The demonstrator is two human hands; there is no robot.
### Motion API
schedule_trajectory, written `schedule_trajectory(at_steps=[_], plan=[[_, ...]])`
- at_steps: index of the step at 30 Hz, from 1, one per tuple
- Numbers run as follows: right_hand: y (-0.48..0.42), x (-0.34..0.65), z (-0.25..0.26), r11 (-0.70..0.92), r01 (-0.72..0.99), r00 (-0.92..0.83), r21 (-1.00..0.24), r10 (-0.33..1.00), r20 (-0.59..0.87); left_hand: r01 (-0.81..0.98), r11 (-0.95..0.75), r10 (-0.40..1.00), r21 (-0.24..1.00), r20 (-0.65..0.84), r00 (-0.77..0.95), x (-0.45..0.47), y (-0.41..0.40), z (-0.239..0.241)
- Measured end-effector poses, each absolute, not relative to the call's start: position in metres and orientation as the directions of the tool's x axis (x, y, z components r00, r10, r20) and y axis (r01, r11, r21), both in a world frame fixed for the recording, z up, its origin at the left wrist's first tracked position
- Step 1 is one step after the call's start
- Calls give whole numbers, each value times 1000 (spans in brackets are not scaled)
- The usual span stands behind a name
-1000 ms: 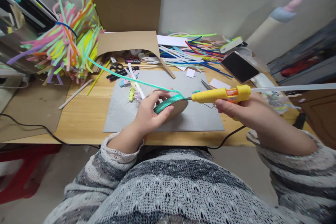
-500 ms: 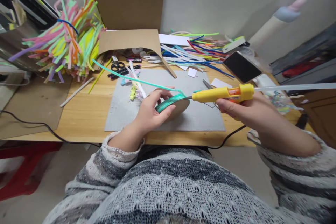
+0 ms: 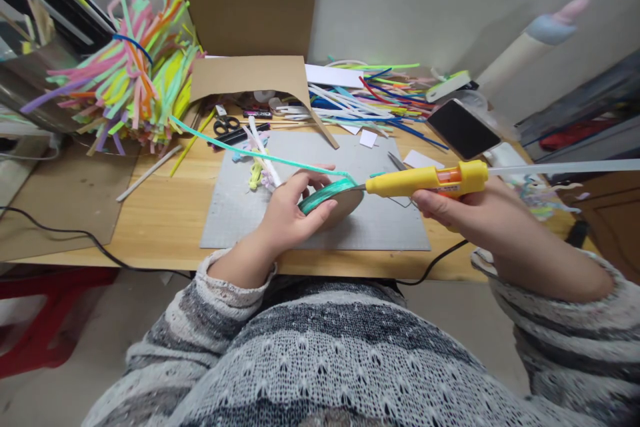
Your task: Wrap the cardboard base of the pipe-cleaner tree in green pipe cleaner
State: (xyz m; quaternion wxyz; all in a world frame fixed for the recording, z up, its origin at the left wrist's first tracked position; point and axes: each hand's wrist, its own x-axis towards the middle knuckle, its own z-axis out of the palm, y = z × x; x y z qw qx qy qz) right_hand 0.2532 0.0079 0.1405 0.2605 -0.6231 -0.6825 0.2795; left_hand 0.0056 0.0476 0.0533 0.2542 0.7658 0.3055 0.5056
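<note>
My left hand [image 3: 295, 210] is closed around a round cardboard disc [image 3: 345, 207] whose edge is wrapped in teal pipe cleaner. It is tilted above the grey cutting mat [image 3: 225, 227]. A loose teal pipe cleaner [image 3: 250, 152] runs from the disc's far rim out to the left. My right hand [image 3: 470, 213] grips a yellow hot glue gun [image 3: 410, 181], its metal nozzle at the right edge of the disc. From the gun's back end sticks a long clear glue stick [image 3: 560, 167]. Whether the nozzle touches the disc, I cannot tell.
A bundle of colourful pipe cleaners [image 3: 130, 73] stands at the left. Behind the mat lie black scissors [image 3: 226, 123], a cut cardboard piece [image 3: 250, 77] and loose pipe cleaners [image 3: 345, 103]. A phone [image 3: 464, 128] lies at the right. A black cord [image 3: 435, 261] hangs by the front edge.
The loose end of the teal pipe cleaner has swung slightly down and left. Both hands keep their grips, with the nozzle still at the disc's rim; the view has shifted a little.
</note>
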Motion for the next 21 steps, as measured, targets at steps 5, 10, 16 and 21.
schedule_trajectory(at_steps=[5,10,16,21], plan=[[7,254,138,13,652,-63,-758,997,-38,217,-671,737,709,605,303,6,48,52],[6,251,137,-66,634,-57,-770,990,-132,217,-672,735,708,605,306,6,48,53],[6,244,138,-5,638,-92,-770,992,-83,219,-676,732,703,608,307,6,47,54],[8,246,133,-1,647,-98,-762,992,-84,216,-680,729,701,611,309,6,48,54]])
